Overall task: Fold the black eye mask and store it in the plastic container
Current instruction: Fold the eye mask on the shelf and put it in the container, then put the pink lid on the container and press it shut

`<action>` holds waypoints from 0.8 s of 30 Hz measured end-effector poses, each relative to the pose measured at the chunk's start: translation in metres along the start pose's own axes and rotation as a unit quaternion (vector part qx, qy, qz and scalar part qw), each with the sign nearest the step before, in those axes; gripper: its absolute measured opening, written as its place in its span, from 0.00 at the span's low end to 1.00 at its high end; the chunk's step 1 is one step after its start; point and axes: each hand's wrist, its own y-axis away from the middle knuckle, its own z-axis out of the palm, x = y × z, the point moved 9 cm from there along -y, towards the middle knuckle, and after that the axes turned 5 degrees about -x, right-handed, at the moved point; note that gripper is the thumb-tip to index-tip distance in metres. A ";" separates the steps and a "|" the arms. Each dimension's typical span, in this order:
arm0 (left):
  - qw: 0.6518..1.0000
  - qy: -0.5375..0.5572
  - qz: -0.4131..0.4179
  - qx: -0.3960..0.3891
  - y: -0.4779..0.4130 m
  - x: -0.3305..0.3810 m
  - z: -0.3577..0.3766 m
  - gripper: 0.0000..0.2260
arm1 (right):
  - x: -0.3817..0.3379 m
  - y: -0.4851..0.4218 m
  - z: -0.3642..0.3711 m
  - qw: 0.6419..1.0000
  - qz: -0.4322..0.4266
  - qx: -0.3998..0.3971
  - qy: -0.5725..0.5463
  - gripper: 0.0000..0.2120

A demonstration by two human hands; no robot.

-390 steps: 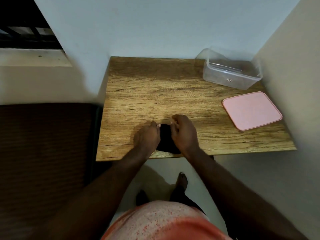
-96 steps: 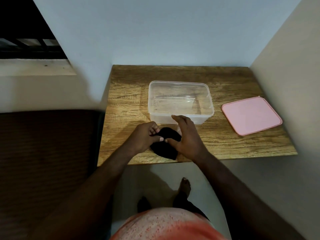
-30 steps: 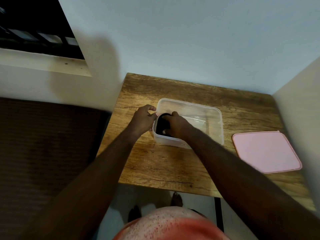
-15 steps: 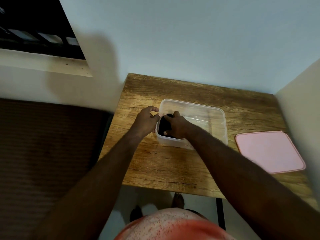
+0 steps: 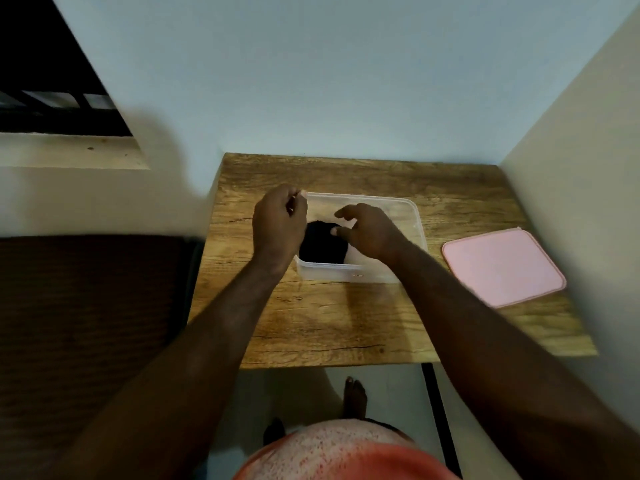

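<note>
The folded black eye mask [image 5: 322, 245] lies inside the clear plastic container [image 5: 412, 216], at its left end. My right hand [image 5: 370, 232] hovers just above the mask, fingers spread, with nothing in it. My left hand [image 5: 278, 225] is at the container's left rim, fingers curled in a loose fist; no object shows in it. The left hand covers the container's left wall.
The container stands on a small wooden table [image 5: 346, 317] set into a wall corner. A pink lid [image 5: 502, 266] lies flat at the table's right side. A dark brown surface [image 5: 86, 323] sits left of the table. My bare foot [image 5: 355, 396] shows below the table's front edge.
My right hand has let go of the mask and lifted off it with fingers spread. My left hand has left the container rim and curled shut.
</note>
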 end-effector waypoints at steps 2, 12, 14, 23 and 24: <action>0.998 0.026 0.062 -0.017 0.006 0.033 0.017 0.06 | 0.009 0.022 -0.028 0.995 0.007 0.090 -0.048 0.15; 0.924 0.050 0.299 -0.231 0.092 0.167 0.145 0.05 | 0.124 0.173 -0.089 0.906 0.155 0.364 -0.151 0.11; 0.911 0.028 0.297 -0.283 0.107 0.168 0.174 0.06 | 0.168 0.191 -0.081 0.885 0.215 0.372 -0.180 0.08; 0.796 -0.215 0.282 -0.490 0.161 0.113 0.301 0.19 | 0.284 0.227 -0.054 0.856 0.322 0.312 -0.257 0.14; 0.785 -0.235 0.299 -0.490 0.166 0.112 0.311 0.20 | 0.289 0.225 -0.054 0.863 0.321 0.298 -0.253 0.15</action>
